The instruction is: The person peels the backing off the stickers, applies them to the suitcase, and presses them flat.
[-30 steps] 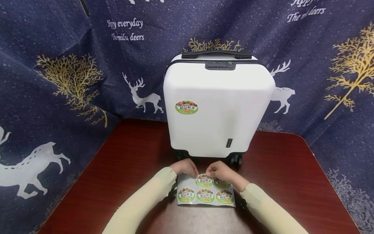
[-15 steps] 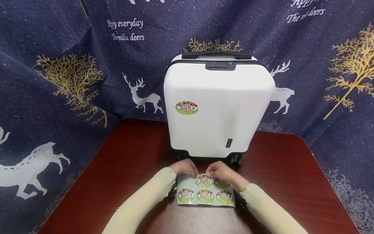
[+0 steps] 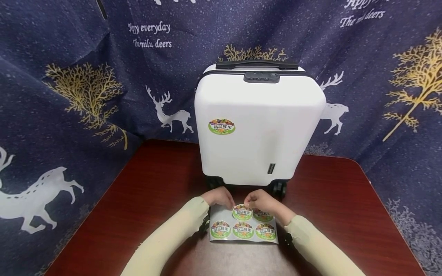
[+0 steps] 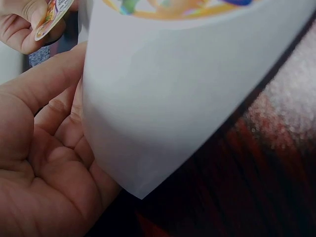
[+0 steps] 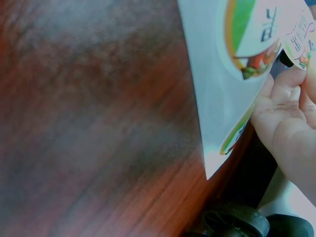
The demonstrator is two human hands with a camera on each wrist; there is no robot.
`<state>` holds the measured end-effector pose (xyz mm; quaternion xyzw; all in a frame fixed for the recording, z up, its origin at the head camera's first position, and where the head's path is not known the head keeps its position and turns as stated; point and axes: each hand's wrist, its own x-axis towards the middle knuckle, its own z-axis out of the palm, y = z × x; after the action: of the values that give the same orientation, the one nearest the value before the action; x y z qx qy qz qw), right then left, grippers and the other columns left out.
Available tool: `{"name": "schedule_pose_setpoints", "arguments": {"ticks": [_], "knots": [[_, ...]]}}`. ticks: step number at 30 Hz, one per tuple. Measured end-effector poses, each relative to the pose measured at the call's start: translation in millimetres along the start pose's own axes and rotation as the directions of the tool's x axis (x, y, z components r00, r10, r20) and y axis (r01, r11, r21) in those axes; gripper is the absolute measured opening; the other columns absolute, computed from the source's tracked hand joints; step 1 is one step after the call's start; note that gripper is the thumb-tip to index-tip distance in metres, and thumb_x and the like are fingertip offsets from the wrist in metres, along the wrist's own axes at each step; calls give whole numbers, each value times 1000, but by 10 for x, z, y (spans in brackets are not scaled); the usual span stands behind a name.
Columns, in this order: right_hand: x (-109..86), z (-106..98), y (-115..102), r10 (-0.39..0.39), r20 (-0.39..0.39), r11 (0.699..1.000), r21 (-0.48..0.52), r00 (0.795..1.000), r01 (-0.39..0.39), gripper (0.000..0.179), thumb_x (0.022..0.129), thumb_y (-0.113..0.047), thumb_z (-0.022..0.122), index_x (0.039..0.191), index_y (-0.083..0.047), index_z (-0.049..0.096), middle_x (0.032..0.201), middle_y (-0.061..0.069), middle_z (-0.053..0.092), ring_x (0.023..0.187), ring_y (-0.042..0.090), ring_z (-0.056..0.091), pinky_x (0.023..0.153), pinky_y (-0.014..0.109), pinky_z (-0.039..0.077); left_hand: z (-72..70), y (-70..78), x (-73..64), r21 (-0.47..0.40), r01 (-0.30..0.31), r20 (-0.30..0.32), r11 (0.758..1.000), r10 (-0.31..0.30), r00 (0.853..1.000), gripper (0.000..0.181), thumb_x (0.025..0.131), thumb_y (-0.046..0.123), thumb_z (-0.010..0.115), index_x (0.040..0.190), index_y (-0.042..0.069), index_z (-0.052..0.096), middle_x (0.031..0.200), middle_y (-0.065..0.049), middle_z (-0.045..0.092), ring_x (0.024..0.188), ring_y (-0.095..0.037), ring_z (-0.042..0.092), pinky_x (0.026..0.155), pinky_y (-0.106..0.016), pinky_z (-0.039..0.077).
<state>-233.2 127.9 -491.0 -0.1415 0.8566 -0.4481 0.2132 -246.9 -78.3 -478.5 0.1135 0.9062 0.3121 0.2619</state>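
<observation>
My left hand (image 3: 219,197) holds the far edge of a white sticker sheet (image 3: 219,214) between thumb and fingers. The left wrist view shows the sheet (image 4: 148,98) tilted up from the table. With thumb and fingertips, my right hand (image 3: 263,203) pinches the edge of an oval fruit sticker (image 3: 243,213). In the right wrist view this sticker (image 5: 297,42) stands at the fingertips, beyond the sheet. Several printed stickers (image 3: 243,230) lie along the sheet's near row, and another sticker (image 3: 263,216) is partly hidden by my right hand. The sheet's upper left part is bare.
A white suitcase (image 3: 252,149) stands upright on black wheels (image 3: 279,188) just behind my hands. One oval sticker (image 3: 221,126) is on its upper left front. Under everything is a dark red wooden table (image 3: 145,199); a blue printed cloth (image 3: 165,69) hangs behind.
</observation>
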Motion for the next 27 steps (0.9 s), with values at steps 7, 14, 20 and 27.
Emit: {"name": "schedule_pose_setpoints", "arguments": {"ticks": [7,14,20,27], "knots": [[-2,1,2,13,-6,1000,9,1000,-13,8,92,-1,67,93,6,72,84,8,72,72,12,58,64,27,49,11,6,-10,-3,4,-9,1000,-4,1000,13,81,2,77,93,2,81,98,-8,79,80,-10,56,74,-21,46],[-4,2,7,22,-3,999,32,1000,-22,10,94,-3,67,93,6,71,82,6,70,73,12,57,65,27,48,16,4,-3,-12,11,-3,1000,-11,1000,13,81,2,77,93,2,81,99,-9,79,83,-11,57,78,-23,48],[-1,-6,9,22,3,999,41,1000,-23,11,95,-5,67,93,5,70,82,5,69,73,13,57,65,28,48,17,2,7,-16,10,-8,1000,-10,1000,13,80,2,77,93,2,81,98,-8,79,81,-11,57,76,-22,47],[13,-6,-2,19,1,999,34,1000,-19,10,95,-4,67,93,5,71,82,6,69,73,12,57,65,27,48,11,-5,2,-17,8,-12,1000,-8,1000,13,79,1,77,92,2,81,96,-8,79,79,-10,56,73,-21,46]]}}
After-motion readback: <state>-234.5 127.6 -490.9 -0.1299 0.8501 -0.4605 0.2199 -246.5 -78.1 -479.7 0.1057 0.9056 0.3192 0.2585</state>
